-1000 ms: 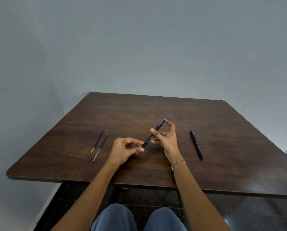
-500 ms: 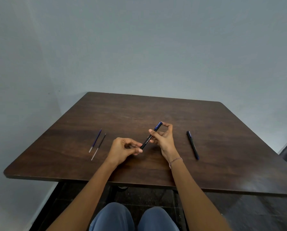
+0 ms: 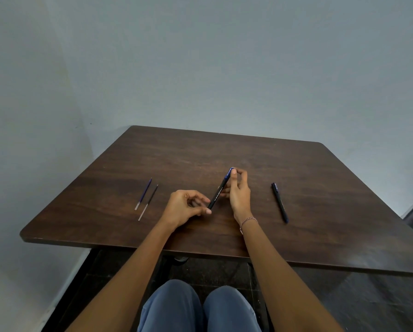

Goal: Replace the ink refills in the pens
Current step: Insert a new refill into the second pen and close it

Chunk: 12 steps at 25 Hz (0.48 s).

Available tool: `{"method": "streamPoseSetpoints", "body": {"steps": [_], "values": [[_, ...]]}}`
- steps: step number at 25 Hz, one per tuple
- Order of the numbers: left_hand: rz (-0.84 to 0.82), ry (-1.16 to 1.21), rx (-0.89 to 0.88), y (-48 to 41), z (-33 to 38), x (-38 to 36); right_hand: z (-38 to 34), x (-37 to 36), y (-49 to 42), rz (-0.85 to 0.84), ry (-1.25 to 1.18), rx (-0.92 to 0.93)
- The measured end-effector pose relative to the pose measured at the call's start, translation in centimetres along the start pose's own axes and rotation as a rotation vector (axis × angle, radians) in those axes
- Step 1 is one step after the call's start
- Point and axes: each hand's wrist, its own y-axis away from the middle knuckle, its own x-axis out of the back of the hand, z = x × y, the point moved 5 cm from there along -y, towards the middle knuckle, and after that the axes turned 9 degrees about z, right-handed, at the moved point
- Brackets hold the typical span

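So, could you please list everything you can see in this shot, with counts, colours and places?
table: one, dark brown wood, fills the middle
held pen: one, black with blue cap, gripped at both ends above the table
second pen: one, black, lying on the table to the right
refills: two, one blue, one black, side by side on the left
bracelet: one, on the right wrist
left hand: pinching the pen's lower end
right hand: holding the capped end
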Motion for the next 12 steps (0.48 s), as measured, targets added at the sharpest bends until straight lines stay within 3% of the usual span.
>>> {"method": "streamPoseSetpoints", "body": {"steps": [12], "values": [[0.03,-0.111,0.024,0.09,0.16,0.13,0.07,-0.32,-0.11,-0.001,0.085,0.046]]}}
